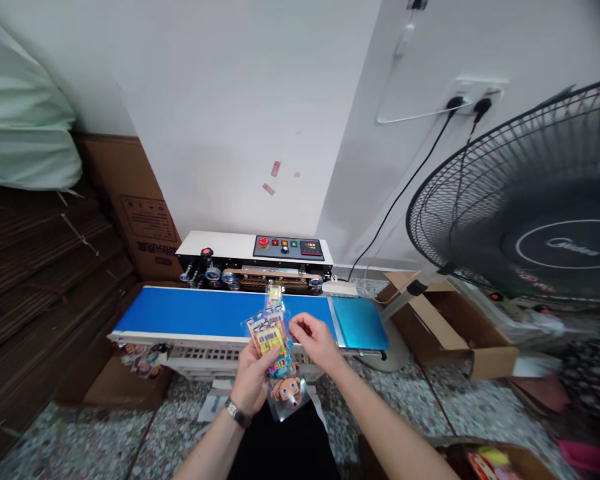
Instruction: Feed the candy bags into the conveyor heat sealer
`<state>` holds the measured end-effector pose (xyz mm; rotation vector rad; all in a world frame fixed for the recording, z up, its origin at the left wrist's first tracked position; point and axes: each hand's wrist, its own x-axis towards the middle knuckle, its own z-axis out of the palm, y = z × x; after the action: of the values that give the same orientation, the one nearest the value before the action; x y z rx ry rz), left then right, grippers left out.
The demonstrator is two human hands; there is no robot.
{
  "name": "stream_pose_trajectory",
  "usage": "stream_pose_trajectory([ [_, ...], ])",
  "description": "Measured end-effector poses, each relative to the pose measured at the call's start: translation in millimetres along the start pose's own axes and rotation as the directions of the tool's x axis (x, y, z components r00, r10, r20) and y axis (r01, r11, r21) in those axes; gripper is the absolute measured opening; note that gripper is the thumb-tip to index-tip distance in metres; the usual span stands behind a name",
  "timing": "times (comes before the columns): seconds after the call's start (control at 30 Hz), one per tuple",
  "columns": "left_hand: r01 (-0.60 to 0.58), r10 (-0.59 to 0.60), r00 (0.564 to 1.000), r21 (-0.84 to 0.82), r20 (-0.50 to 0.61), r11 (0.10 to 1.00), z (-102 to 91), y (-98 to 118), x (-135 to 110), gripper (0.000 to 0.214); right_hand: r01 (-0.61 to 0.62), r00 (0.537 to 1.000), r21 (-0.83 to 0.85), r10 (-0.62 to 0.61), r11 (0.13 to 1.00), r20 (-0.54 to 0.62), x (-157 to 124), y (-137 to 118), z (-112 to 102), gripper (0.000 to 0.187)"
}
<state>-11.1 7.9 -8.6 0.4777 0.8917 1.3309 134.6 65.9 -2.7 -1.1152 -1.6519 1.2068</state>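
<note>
Left hand (253, 379) at lower centre, thumb pressed over fanned packets (286, 388), these projecting above and below, right hand (316, 339) curled alongside, its hold indeterminable.

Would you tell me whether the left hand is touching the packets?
Touching: the head view shows the left hand holding the packets, its thumb lying across the front one.

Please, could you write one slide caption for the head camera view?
The left hand holds colourful transparent packets at a blue conveyor belt, with the right hand close beside them.
</note>
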Motion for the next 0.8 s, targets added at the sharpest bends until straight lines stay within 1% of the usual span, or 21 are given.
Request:
stream_pose_trajectory([
  [0.07,-0.022,0.022,1.000,0.003,-0.010,1.000,-0.1,-1.5,-0.7,0.034,-0.024,0.996,0.044,0.027,0.999,-0.082,-3.0,-1.2,1.4,0.025],
  [0.13,-0.031,0.031,0.999,0.000,-0.013,1.000,-0.8,-2.9,-1.4,0.034,-0.042,0.991,0.110,0.056,0.993,-0.122,-3.8,-0.6,2.3,0.026],
  [0.2,-0.019,0.019,1.000,-0.019,0.005,1.000,-1.2,-4.2,-1.6,0.034,-0.020,0.994,0.110,0.031,0.994,-0.102,-5.1,-0.1,4.9,0.026],
  [0.27,0.000,0.002,0.999,-0.045,0.036,0.999,-0.7,-5.3,-0.9,0.035,0.029,0.997,0.047,-0.025,0.998,-0.079,-7.2,0.9,8.8,0.024],
  [0.33,0.011,-0.008,0.999,-0.061,0.052,0.998,-0.4,-6.1,0.4,0.037,0.056,0.988,-0.002,-0.055,0.998,-0.146,-7.8,5.1,10.3,0.022],
  [0.4,0.022,-0.021,1.000,-0.043,0.021,0.999,-1.4,-6.6,1.8,0.035,0.050,0.963,-0.010,-0.051,0.999,-0.265,-4.2,15.3,5.4,0.023],
  [0.47,0.037,-0.037,0.998,-0.006,-0.041,0.999,-4.2,-6.8,2.8,0.031,0.007,0.933,-0.043,-0.022,0.999,-0.360,4.1,31.5,-8.8,0.025],
  [0.53,0.058,-0.057,0.995,0.016,-0.080,0.998,-8.1,-7.0,3.0,0.030,-0.124,0.900,-0.176,0.036,0.977,-0.435,14.8,50.9,-31.0,0.026],
  [0.6,0.073,-0.072,0.994,0.011,-0.077,0.997,-11.7,-7.4,2.8,0.031,-0.295,0.849,-0.317,0.095,0.901,-0.519,25.1,68.8,-56.3,0.025],
  [0.67,0.083,-0.083,0.995,0.005,-0.063,0.996,-14.4,-8.1,2.7,0.032,-0.417,0.797,-0.388,0.127,0.822,-0.590,33.7,82.4,-78.2,0.024],
  [0.73,0.092,-0.091,0.994,0.014,-0.063,0.996,-16.3,-9.1,3.4,0.034,-0.472,0.763,-0.398,0.138,0.787,-0.632,41.1,91.2,-92.2,0.022],
  [0.8,0.100,-0.097,0.992,0.036,-0.078,0.994,-17.8,-10.0,4.7,0.036,-0.507,0.743,-0.407,0.146,0.760,-0.653,48.3,96.1,-98.0,0.022],
])
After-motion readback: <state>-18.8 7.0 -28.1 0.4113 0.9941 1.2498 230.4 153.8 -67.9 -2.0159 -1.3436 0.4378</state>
